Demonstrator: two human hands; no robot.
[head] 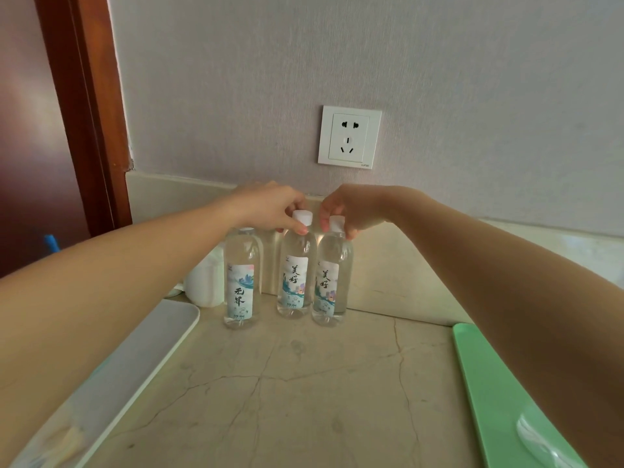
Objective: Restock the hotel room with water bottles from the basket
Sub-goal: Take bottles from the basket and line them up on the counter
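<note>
At the back of the table (304, 383), against the wall (236, 96), pinching the middle water bottle (294, 278) just under its white cap (303, 216) with the left grip (270, 207), fingers curled tight; clamping the right grip (351, 207) round the cap of the right water bottle (328, 288); leaving the left water bottle (240, 288) untouched alongside.

Visible only as two arms, bare as far as the view reaches. Slim, smooth left forearm (118, 282) and right forearm (506, 285), each narrowing to a slender wrist. Bare left grip (270, 207) and bare right grip (354, 206), with small knuckles and slim fingers (325, 219). Short, rounded, plain nails at the tips in view. Upper arms and any clothing out of sight past the edge of view
</note>
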